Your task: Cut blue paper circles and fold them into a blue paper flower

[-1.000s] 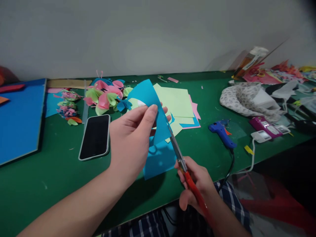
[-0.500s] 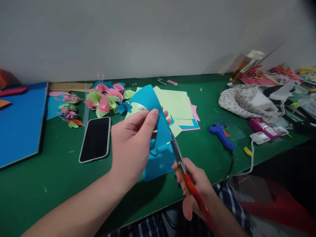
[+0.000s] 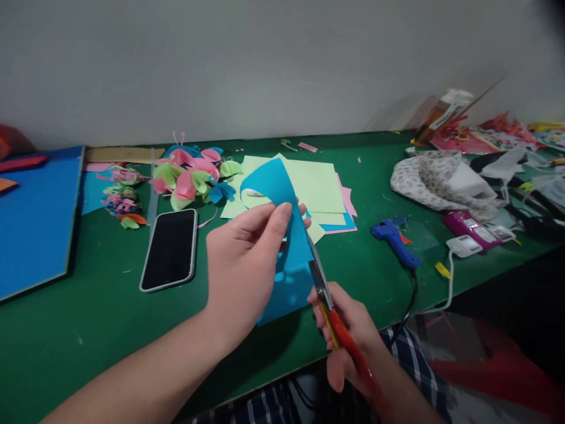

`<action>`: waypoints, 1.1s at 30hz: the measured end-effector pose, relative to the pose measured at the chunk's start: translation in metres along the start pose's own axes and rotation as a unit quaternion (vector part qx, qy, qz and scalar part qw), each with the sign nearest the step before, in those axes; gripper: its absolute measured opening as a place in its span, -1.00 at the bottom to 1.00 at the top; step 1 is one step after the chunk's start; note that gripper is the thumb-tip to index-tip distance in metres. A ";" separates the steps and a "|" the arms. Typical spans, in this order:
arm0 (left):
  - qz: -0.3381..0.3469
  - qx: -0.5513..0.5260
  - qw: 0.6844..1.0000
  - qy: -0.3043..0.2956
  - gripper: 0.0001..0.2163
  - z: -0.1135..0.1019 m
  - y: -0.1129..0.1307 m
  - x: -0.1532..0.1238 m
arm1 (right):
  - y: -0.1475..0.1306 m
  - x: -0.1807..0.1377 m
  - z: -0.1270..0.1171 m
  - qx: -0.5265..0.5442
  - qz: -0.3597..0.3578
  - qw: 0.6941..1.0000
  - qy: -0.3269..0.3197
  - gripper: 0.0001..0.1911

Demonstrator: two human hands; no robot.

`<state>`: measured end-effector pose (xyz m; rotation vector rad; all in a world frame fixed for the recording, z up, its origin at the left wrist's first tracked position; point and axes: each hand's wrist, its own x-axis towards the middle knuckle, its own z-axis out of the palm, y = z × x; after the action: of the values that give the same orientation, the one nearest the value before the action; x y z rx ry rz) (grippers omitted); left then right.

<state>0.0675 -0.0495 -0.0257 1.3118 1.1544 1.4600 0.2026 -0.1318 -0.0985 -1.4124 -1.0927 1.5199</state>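
My left hand (image 3: 247, 259) pinches a curled piece of blue paper (image 3: 273, 179) between thumb and fingers. In my right hand (image 3: 348, 330) is a pair of scissors (image 3: 344, 330) with red and yellow handles. Their blades meet the right edge of the blue paper, slightly apart. Beneath my left hand a blue sheet (image 3: 289, 297) lies near the table's front edge. Behind the hands are light green sheets (image 3: 315, 182) on top of blue and pink ones. The fingers behind the blue paper are partly hidden.
A phone (image 3: 170, 250) lies left of my hands, near pink, green and blue paper petals (image 3: 189, 174). A blue board (image 3: 37, 224) is at far left. To the right are a blue glue gun (image 3: 397, 242), a purple device (image 3: 472, 229) and a patterned cloth (image 3: 424, 176).
My left hand and the blue paper have shifted slightly right and down, toward the scissors. The right hand stays almost in place, and the scissor blades stand a little wider apart.
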 end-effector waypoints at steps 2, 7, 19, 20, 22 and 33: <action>-0.002 -0.001 1.000 0.001 -0.85 0.000 0.001 0.000 | 0.001 -0.001 0.002 -0.005 -0.031 0.999 0.023 -0.26; -0.029 -0.029 0.999 -0.024 -0.86 0.000 0.001 -0.001 | 0.002 -0.004 0.004 -0.025 -0.050 0.997 0.046 -0.19; -0.043 -0.047 0.998 -0.030 -0.87 0.000 0.001 0.001 | -0.002 -0.006 0.002 -0.003 -0.063 0.998 0.026 -0.20; -0.043 -0.047 0.997 -0.031 -0.86 -0.001 0.001 0.001 | -0.002 -0.005 0.003 0.004 -0.047 0.999 0.027 -0.24; -0.043 -0.048 0.997 -0.033 -0.87 -0.001 0.001 0.000 | -0.002 -0.003 0.005 0.017 -0.007 0.999 0.033 -0.36; -0.053 -0.050 0.997 -0.038 -0.87 0.002 0.000 -0.006 | -0.002 0.000 0.005 0.000 -0.013 0.999 0.036 -0.41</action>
<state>0.0703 -0.0549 -0.0270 1.2091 1.0721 1.3606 0.1978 -0.1319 -0.0965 -1.4363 -1.0632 1.4404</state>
